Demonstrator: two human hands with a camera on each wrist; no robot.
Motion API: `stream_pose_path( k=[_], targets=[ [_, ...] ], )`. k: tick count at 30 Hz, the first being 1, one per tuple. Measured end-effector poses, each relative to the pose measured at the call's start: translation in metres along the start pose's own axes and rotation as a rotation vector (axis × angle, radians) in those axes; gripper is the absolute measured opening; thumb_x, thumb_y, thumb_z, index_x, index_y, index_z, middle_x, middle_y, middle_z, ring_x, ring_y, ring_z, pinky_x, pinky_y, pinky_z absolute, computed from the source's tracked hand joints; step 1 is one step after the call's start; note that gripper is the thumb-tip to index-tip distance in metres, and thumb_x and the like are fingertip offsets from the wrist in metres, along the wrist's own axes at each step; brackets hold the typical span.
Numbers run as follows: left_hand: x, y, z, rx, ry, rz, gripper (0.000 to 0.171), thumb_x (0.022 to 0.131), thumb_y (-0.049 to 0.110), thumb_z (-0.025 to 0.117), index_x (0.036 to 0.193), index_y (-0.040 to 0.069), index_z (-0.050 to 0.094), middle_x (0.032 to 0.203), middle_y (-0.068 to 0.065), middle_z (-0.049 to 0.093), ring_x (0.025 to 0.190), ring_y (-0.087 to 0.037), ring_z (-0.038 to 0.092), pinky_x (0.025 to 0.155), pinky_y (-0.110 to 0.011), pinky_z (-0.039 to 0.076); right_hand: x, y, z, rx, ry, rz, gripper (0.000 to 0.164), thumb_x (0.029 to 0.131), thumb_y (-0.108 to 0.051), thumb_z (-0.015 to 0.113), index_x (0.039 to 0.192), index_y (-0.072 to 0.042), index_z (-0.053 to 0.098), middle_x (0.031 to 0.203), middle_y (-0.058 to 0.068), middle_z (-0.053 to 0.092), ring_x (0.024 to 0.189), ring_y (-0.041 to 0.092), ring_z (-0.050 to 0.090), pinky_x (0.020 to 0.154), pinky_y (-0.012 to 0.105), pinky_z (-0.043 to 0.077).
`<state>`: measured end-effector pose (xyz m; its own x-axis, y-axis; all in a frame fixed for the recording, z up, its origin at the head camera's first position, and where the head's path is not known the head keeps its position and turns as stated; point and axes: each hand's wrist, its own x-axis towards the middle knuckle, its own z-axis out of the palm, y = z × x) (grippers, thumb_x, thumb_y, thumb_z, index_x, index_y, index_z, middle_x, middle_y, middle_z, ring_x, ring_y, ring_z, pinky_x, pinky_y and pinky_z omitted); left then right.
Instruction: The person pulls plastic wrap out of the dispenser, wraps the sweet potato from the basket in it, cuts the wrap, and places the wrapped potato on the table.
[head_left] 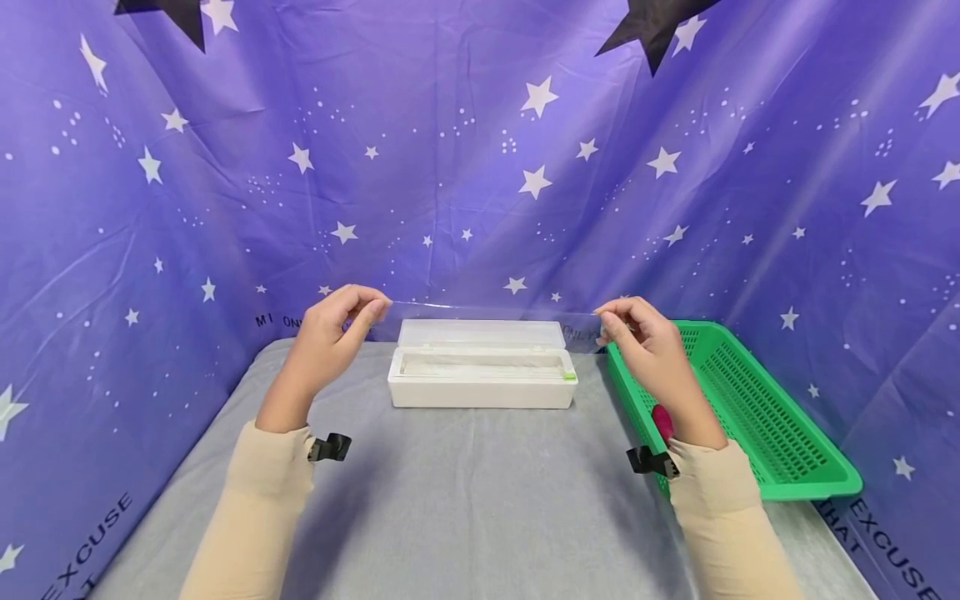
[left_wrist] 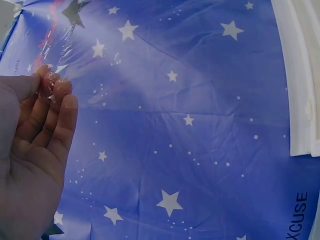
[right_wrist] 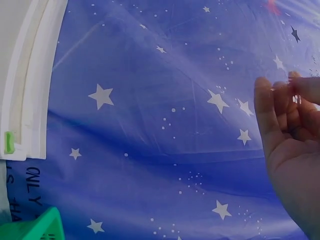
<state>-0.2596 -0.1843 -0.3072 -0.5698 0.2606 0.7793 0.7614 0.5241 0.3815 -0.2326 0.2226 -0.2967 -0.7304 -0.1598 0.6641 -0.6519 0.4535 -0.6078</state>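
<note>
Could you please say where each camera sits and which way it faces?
Head: worn there, facing forward and down at the white box; left hand, right hand and sleeves show.
Left wrist: worn there, facing the starry curtain; left hand shows.
Right wrist: worn there, facing the curtain; right hand shows.
Wrist views share curtain and white box.

Head view looks forward-down; nearer wrist views share, seemingly, the white box [head_left: 482, 393].

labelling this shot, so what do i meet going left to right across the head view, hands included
bare left hand, open, long rectangular white box, bare right hand, green perforated plastic basket reaching furthest right
</note>
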Motion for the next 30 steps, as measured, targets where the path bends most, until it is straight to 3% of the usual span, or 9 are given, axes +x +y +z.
stream_pose_path(
  k=[4,9,14,19,27,30],
  targets=[
    [-0.002,0.001,0.000,-0.015,-0.021,-0.010,0.012,0.102,0.009,0.059,0.106,0.007,0.070,0.091,0.001,0.064,0.079,-0.012,0.056,0.070,-0.024,0.046,-0.005,0.018,-0.002,0.011,-0.028,0.011,0.013,0.101,-0.001,0.058,0.110,-0.001,0.067,0.094,0.011,0.062,0.077,0.015,0.062,0.061,0.020,0.048],
    [-0.004,0.000,0.003,-0.025,-0.043,-0.027,0.011,0.102,0.010,0.059,0.106,0.007,0.069,0.092,0.001,0.064,0.079,-0.011,0.057,0.070,-0.023,0.046,-0.009,0.022,-0.004,0.038,-0.042,0.037,0.013,0.101,-0.004,0.059,0.110,-0.003,0.067,0.092,0.012,0.063,0.075,0.019,0.062,0.058,0.021,0.048],
    [-0.008,-0.005,0.009,-0.033,-0.069,-0.062,0.012,0.103,0.011,0.058,0.106,0.008,0.069,0.092,0.000,0.063,0.079,-0.013,0.058,0.068,-0.024,0.047,-0.012,0.009,-0.004,-0.017,-0.082,0.073,0.013,0.102,-0.006,0.057,0.111,-0.001,0.066,0.089,0.012,0.062,0.074,0.011,0.062,0.057,0.022,0.044],
    [-0.016,-0.014,0.019,-0.039,-0.104,-0.119,0.013,0.103,0.015,0.059,0.107,0.009,0.070,0.092,0.002,0.065,0.081,-0.015,0.059,0.071,-0.027,0.048,-0.017,-0.001,-0.002,-0.041,-0.123,0.091,0.014,0.102,-0.004,0.057,0.110,0.002,0.066,0.089,0.010,0.063,0.075,0.008,0.062,0.061,0.023,0.049],
    [-0.031,-0.026,0.031,-0.055,-0.149,-0.185,0.015,0.103,0.017,0.059,0.108,0.009,0.070,0.093,0.001,0.067,0.080,-0.014,0.057,0.070,-0.029,0.048,-0.025,0.011,0.007,-0.011,-0.152,0.128,0.015,0.102,-0.003,0.057,0.110,0.005,0.065,0.087,0.011,0.063,0.077,0.031,0.062,0.061,0.023,0.049],
    [-0.037,-0.029,0.035,-0.069,-0.166,-0.214,0.015,0.103,0.018,0.058,0.108,0.009,0.070,0.092,0.002,0.065,0.080,-0.014,0.058,0.069,-0.029,0.048,-0.031,0.015,0.010,-0.004,-0.167,0.145,0.014,0.102,-0.003,0.057,0.110,0.004,0.066,0.086,0.011,0.063,0.076,0.029,0.062,0.060,0.023,0.048]
  ],
)
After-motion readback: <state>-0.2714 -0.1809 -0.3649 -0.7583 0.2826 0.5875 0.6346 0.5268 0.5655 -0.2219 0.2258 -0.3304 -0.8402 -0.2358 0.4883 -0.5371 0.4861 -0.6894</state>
